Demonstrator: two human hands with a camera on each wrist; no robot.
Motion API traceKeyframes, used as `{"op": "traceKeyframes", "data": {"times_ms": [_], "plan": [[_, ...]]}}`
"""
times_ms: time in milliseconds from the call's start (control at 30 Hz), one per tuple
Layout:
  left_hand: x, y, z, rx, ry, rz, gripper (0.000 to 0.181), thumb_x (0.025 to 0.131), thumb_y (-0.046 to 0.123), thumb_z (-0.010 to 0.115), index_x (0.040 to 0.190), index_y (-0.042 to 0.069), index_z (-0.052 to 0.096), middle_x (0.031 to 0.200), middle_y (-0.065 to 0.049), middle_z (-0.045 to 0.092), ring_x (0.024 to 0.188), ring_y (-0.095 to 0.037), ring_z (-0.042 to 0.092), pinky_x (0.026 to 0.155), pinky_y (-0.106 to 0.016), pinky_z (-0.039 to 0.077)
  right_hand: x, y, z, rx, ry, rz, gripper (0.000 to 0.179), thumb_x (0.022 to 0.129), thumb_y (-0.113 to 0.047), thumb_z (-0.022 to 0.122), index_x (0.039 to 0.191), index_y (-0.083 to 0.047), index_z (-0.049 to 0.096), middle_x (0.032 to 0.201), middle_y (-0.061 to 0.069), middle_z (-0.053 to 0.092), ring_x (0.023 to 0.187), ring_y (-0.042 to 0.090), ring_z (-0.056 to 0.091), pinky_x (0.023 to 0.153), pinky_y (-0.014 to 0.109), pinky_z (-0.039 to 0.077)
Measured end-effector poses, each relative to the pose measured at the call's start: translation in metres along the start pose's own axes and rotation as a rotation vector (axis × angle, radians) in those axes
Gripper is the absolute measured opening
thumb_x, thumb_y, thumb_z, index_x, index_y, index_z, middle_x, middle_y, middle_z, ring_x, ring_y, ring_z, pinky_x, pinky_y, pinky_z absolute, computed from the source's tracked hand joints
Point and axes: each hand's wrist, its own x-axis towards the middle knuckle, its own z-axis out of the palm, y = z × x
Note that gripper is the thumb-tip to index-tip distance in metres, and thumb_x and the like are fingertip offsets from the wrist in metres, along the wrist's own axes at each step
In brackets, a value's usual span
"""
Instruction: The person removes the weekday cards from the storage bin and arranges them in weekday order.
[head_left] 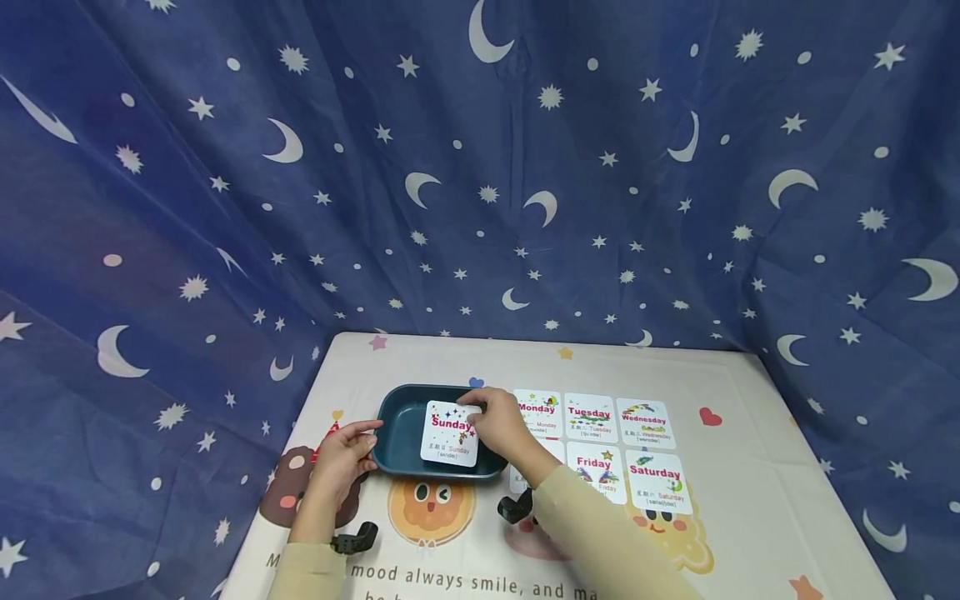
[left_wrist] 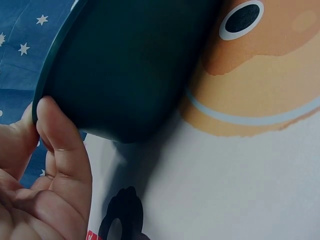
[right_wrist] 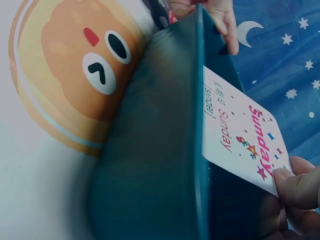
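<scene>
A white card printed "Sunday" point(head_left: 449, 435) is held over the dark teal tray point(head_left: 401, 437). My right hand point(head_left: 501, 423) pinches the card's right edge between thumb and fingers, as the right wrist view also shows for the card point(right_wrist: 240, 135). At the tray's left end, my left hand point(head_left: 343, 458) grips the rim, thumb on one side and fingers on the other; the left wrist view has this hand point(left_wrist: 55, 165) at the tray wall point(left_wrist: 125, 65). Whether anything lies beneath the card is hidden.
Right of the tray, cards lie in two rows, among them Monday point(head_left: 538, 408), Tuesday point(head_left: 590, 417), Wednesday point(head_left: 646, 422), Friday point(head_left: 596, 471) and Saturday point(head_left: 658, 481). My right arm partly covers one card point(head_left: 551, 450). A starry blue curtain point(head_left: 480, 233) stands behind the patterned table point(head_left: 738, 467).
</scene>
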Motion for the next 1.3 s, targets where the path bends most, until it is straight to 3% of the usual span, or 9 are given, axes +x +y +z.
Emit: {"op": "traceKeyframes", "data": {"times_ms": [400,733,1300], "plan": [[0.002,0.0,-0.001,-0.007,-0.012,-0.001,0.037,0.108,0.004,0.062,0.145,0.0,0.064,0.09,-0.003,0.061,0.068,-0.013,0.058,0.063,-0.024,0.059,-0.007,0.004,-0.031,0.077,0.003,0.07,0.035,0.094,0.003,0.076,0.112,-0.026,0.083,0.127,0.001,0.076,0.101,0.022,0.06,0.095,0.04,0.055],[0.003,-0.001,-0.001,-0.004,0.002,-0.003,0.033,0.107,0.004,0.062,0.14,0.0,0.067,0.091,-0.004,0.062,0.069,-0.014,0.058,0.064,-0.024,0.059,-0.017,0.011,-0.051,0.07,0.017,0.091,0.034,0.093,0.002,0.078,0.112,-0.026,0.083,0.114,-0.001,0.074,0.092,0.021,0.057,0.078,0.032,0.05],[0.005,-0.004,-0.002,-0.016,-0.022,0.007,0.034,0.107,0.002,0.062,0.14,-0.002,0.066,0.089,-0.005,0.062,0.068,-0.014,0.058,0.063,-0.024,0.059,-0.04,0.028,-0.081,0.096,0.044,0.082,0.033,0.089,0.003,0.082,0.108,-0.024,0.085,0.107,0.0,0.075,0.085,0.02,0.053,0.072,0.028,0.045]]}}
